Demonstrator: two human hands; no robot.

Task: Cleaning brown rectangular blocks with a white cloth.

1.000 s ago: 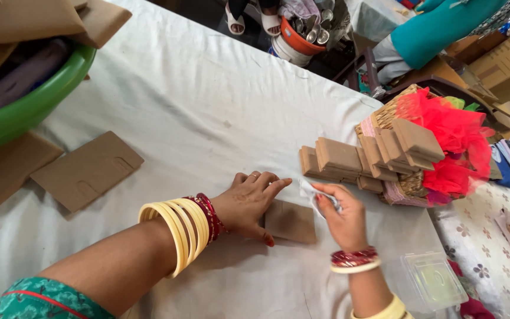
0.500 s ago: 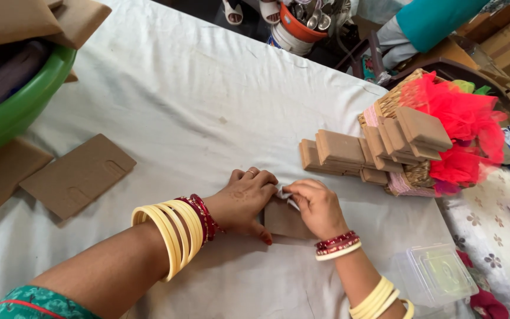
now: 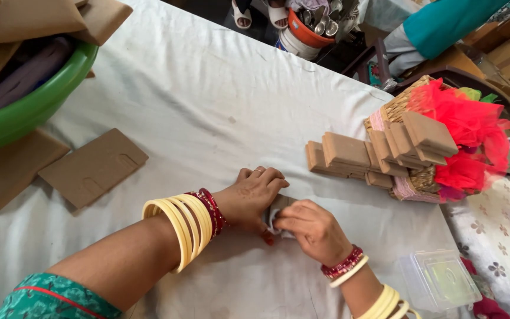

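Head cam: L hand (image 3: 254,196) & R hand (image 3: 313,229) meet near table's (image 3: 208,106) front edge, fingers curled shut round small brown card piece (image 3: 278,207), mostly hidden betw. them; axis unclear. Folded stack (image 3: 349,155) lies right.

Brown card piece (image 3: 278,207) showing between hands. Cream and red bangles (image 3: 187,221) showing on the left wrist. White cloth covering worktop (image 3: 208,106). Green basin (image 3: 30,112). Red netting (image 3: 467,124) topping woven basket (image 3: 394,109).
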